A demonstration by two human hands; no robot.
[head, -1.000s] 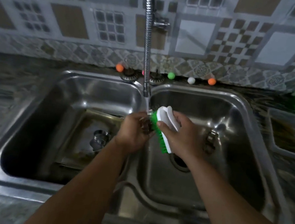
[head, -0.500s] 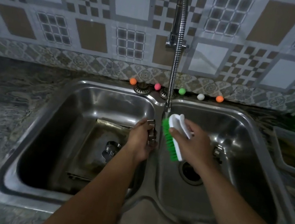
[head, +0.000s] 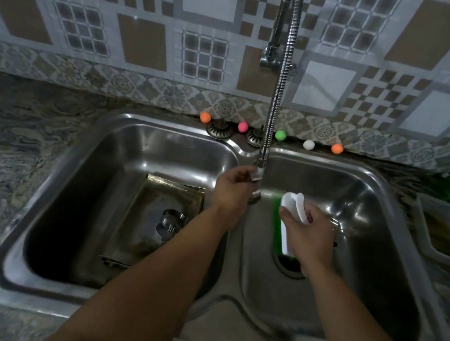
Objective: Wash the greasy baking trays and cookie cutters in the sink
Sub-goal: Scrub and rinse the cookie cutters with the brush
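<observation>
Over a steel double sink (head: 122, 134), my left hand (head: 233, 193) curls around a small metal cookie cutter (head: 255, 189) just under the tip of the hanging tap hose (head: 280, 90), while my right hand (head: 310, 235) grips a white scrubbing brush (head: 291, 212) with green bristles above the right basin's drain (head: 289, 267). The two hands are apart, the brush clear of the cutter. A greasy baking tray (head: 149, 217) lies in the left basin with another cutter (head: 169, 222) on it.
</observation>
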